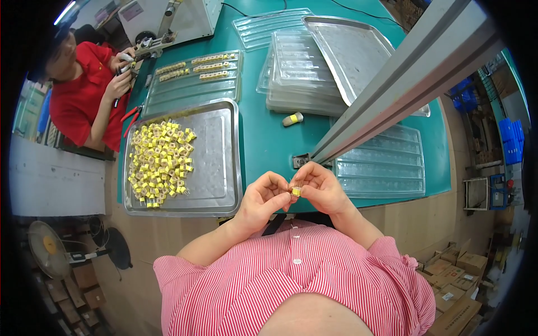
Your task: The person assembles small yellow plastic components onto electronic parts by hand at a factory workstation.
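Note:
In front of my body, at the near edge of the table, a small yellow-taped coil [296,191] sits between my fingertips. My right hand [326,192] pinches it between thumb and fingers. My left hand [261,200] is closed too, its thumb and finger meeting at the coil's left side; any wire or pin they grip is too small to make out. Just left of my hands stands a metal tray [218,162] with a heap of similar yellow-taped coils [159,162], some with pins showing.
A metal post [386,95] rises from the table beside my right hand. Clear plastic trays [381,162] lie right of it, more [297,73] are stacked behind under a metal tray [358,56]. A yellow-banded cylinder [292,119] lies mid-table. A co-worker [84,89] works at far left near red-handled pliers [131,115].

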A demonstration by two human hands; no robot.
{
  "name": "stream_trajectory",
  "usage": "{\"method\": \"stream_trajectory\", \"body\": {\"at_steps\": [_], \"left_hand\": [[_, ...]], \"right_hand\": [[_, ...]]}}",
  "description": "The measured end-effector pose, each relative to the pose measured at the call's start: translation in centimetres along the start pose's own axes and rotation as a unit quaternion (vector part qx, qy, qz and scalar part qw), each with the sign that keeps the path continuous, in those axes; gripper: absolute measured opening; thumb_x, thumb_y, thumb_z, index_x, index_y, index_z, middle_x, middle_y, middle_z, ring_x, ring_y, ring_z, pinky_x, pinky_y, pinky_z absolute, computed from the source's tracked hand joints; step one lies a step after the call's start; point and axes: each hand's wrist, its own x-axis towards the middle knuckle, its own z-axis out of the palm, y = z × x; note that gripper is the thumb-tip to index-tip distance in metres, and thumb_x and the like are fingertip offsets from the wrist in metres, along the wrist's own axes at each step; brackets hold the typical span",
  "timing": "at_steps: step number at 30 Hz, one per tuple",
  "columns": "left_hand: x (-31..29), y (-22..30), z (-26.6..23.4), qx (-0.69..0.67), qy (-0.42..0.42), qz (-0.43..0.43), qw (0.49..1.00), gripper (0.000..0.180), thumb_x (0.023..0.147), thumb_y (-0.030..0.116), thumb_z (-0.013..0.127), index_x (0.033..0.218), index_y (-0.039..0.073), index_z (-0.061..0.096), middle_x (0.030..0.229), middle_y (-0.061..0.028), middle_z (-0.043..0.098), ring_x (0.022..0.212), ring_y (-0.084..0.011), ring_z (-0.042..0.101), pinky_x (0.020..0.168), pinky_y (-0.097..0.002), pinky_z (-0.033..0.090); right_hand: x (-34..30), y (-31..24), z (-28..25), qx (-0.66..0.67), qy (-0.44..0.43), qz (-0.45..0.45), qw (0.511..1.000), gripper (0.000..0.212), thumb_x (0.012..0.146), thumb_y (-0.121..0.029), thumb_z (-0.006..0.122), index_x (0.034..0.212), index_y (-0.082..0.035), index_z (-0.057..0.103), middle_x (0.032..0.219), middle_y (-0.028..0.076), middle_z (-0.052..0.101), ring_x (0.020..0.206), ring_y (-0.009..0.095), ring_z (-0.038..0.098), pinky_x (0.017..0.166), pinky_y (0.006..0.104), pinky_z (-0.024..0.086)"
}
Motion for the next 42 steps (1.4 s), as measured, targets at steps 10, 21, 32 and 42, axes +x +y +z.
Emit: {"method": "stream_trajectory", "body": {"at_steps": [10, 21, 32, 42], "left_hand": [[0.03, -0.16, -0.07, 0.01, 0.003, 0.004, 1.0, 0.012, 0.075, 0.0, 0.049, 0.084, 0.002, 0.042, 0.08, -0.008, 0.052, 0.068, -0.0122, 0.05, 0.057, -0.0223, 0.041], [0.05, -0.92, -0.14, -0.055, -0.03, 0.024, 0.998, 0.014, 0.075, 0.003, 0.052, 0.084, 0.003, 0.04, 0.079, -0.0065, 0.047, 0.065, -0.0127, 0.046, 0.057, -0.0239, 0.039], [0.18, -0.71, 0.11, -0.071, -0.035, 0.013, 0.997, 0.014, 0.075, 0.002, 0.051, 0.083, 0.003, 0.039, 0.08, -0.0062, 0.045, 0.065, -0.0128, 0.045, 0.058, -0.0247, 0.038], [0.36, -0.7, 0.24, -0.067, -0.023, 0.006, 0.997, 0.014, 0.074, 0.004, 0.052, 0.082, 0.003, 0.04, 0.078, -0.0061, 0.046, 0.063, -0.0129, 0.044, 0.057, -0.0254, 0.037]], "right_hand": [[0.07, 0.0, -0.01, -0.005, 0.003, 0.007, 1.0, 0.02, 0.073, 0.007, 0.051, 0.091, 0.0, 0.045, 0.086, 0.012, 0.055, 0.078, 0.016, 0.056, 0.069, 0.0261, 0.047], [-0.04, -0.29, 0.29, -0.017, 0.001, 0.001, 1.0, 0.02, 0.073, 0.007, 0.052, 0.09, 0.0, 0.046, 0.084, 0.013, 0.055, 0.077, 0.017, 0.056, 0.068, 0.0262, 0.048], [-0.24, -0.51, 0.45, -0.022, 0.003, -0.001, 1.0, 0.021, 0.073, 0.007, 0.053, 0.09, 0.0, 0.045, 0.085, 0.013, 0.055, 0.078, 0.017, 0.057, 0.069, 0.0262, 0.048], [-0.34, -0.37, 0.35, -0.048, 0.014, -0.014, 0.999, 0.02, 0.073, 0.007, 0.052, 0.091, 0.0, 0.046, 0.086, 0.012, 0.055, 0.078, 0.015, 0.056, 0.069, 0.0258, 0.047]]}}
